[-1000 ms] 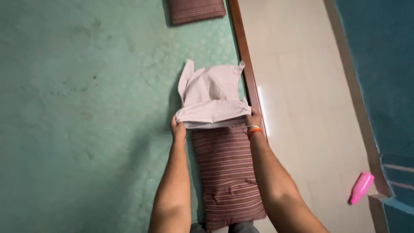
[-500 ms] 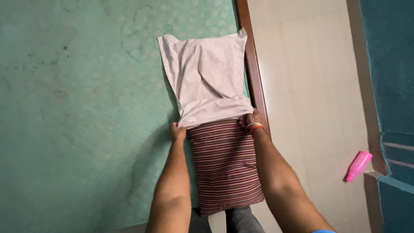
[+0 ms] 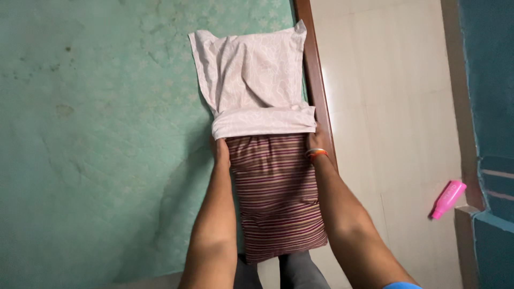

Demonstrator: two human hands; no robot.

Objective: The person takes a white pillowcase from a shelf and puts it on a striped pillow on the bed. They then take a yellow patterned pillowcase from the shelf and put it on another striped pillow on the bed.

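Observation:
A dark striped pillow lies lengthwise on the green bed sheet, close to the bed's right edge. A pale patterned pillowcase covers its far end, with the open hem bunched in a band across the pillow. My left hand grips the hem at the pillow's left side. My right hand, with bangles at the wrist, grips the hem at the right side; its fingers are partly hidden under the cloth. Both forearms run along the pillow's sides.
A brown wooden bed rail runs along the sheet's right edge. Beyond it is a pale tiled floor with a pink bottle lying near a blue wall.
The pillowcase went from a folded bundle to spread out over the pillow's far end. Both hands moved further up the pillow with the hem, which is now bunched thicker.

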